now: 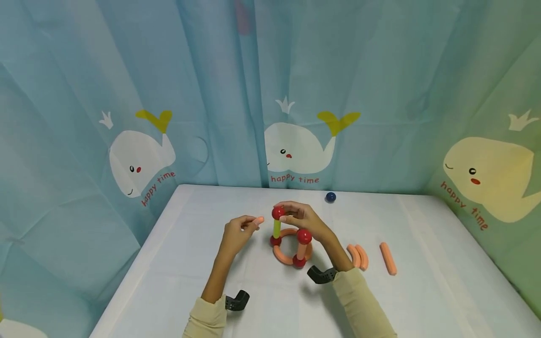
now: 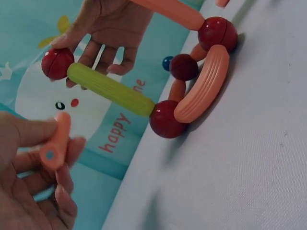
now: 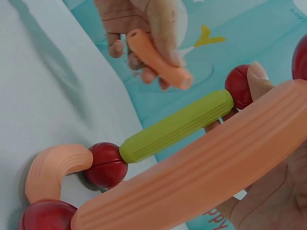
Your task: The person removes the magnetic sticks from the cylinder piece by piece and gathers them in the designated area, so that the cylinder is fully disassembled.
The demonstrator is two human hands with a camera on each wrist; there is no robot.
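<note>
My left hand [image 1: 236, 235] pinches a short, curved orange rod [image 3: 156, 57] between thumb and fingers, left of a toy frame of rods and balls. The frame's base is a ring of curved orange rods [image 1: 281, 256] joined by red balls [image 1: 299, 261] on the table. From it rise a green rod [image 1: 276, 229] and a straight orange rod [image 1: 302, 252], each topped by a red ball. With thumb and fingertips, my right hand [image 1: 307, 219] holds the top red ball [image 2: 57, 63] of the green rod. The orange rod's top ball [image 1: 304, 236] stands free, nearer me.
A dark blue ball [image 1: 330, 197] lies near the table's back edge. Right of the frame are two curved orange rods [image 1: 362, 257] side by side, then a straight orange rod [image 1: 388, 258]. Behind the white table [image 1: 169, 281] hangs a whale-print curtain [image 1: 228, 94].
</note>
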